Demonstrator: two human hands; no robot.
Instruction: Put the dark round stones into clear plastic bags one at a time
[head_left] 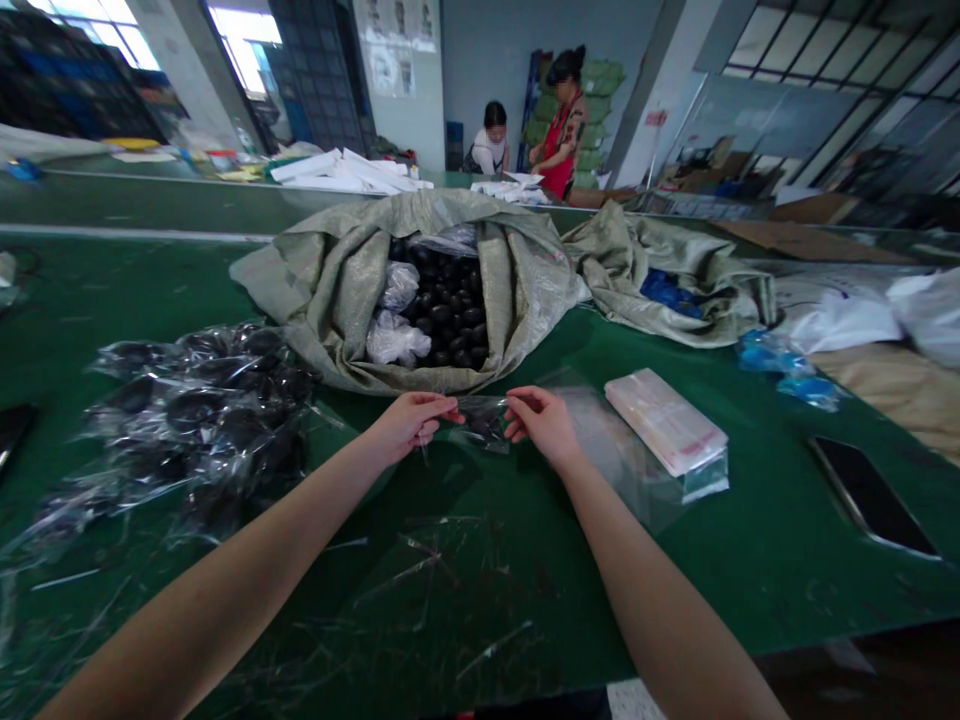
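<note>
Between my two hands is a small clear plastic bag [484,425] with something dark inside it. My left hand [412,424] pinches the bag's left edge, and my right hand [544,425] pinches its right edge. Just beyond them a large woven sack [337,290] lies with its mouth open, showing many black oval pieces [450,310] and crumpled clear plastic. Left of my left arm is a pile of filled clear bags [217,410] holding black pieces. A stack of flat clear bags [667,420] rests to the right of my right hand.
A phone [874,495] lies at the right on the green table [570,620], and a dark device [11,430] at the left edge. Another sack [675,275] holds blue pieces. Plastic scraps litter the front. Two people [562,125] work behind a further table.
</note>
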